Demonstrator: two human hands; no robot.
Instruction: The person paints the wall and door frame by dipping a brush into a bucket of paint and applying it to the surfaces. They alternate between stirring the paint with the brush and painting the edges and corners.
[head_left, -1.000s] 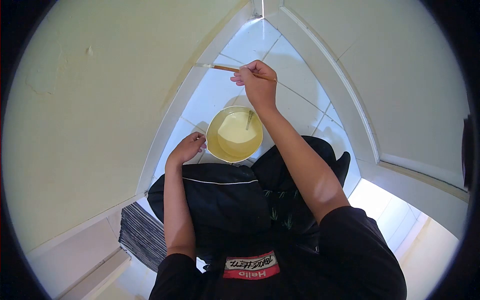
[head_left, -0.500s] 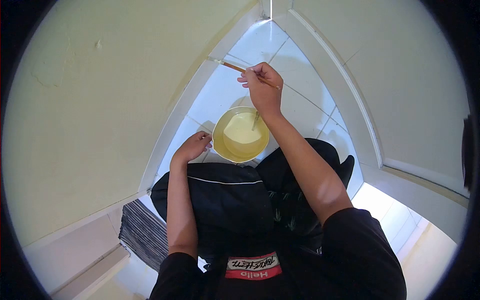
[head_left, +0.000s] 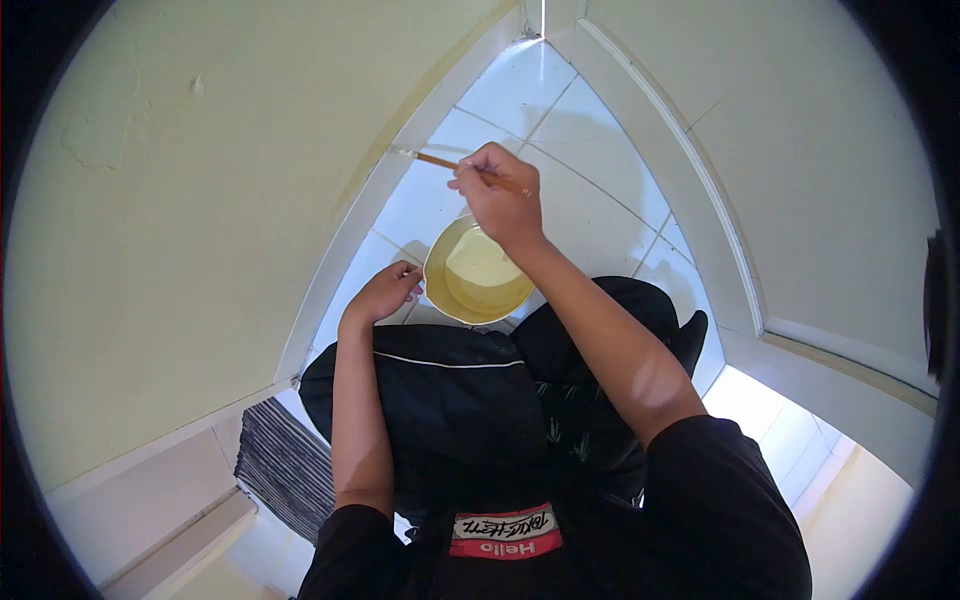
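Note:
A thin brush (head_left: 437, 161) with a brown handle is pinched in my right hand (head_left: 503, 193), its pale tip at the edge of the white baseboard (head_left: 345, 225) on the left. Below that hand a round bucket (head_left: 432, 288) stands on the tiled floor, with pale yellow liquid inside; my right hand and wrist hide part of its upper rim. My left hand (head_left: 388, 291) is at the bucket's left side with fingers curled near the rim; whether they grip it is hard to tell.
A cream wall (head_left: 220, 200) rises on the left. On the right stands a white door-like panel (head_left: 820, 200). A striped mat (head_left: 290, 465) lies at the lower left. My legs in black trousers (head_left: 450, 400) are just below the bucket.
My right hand has moved left and slightly toward me with the brush, whose tip has shifted down along the baseboard. My left hand and the bucket have barely moved.

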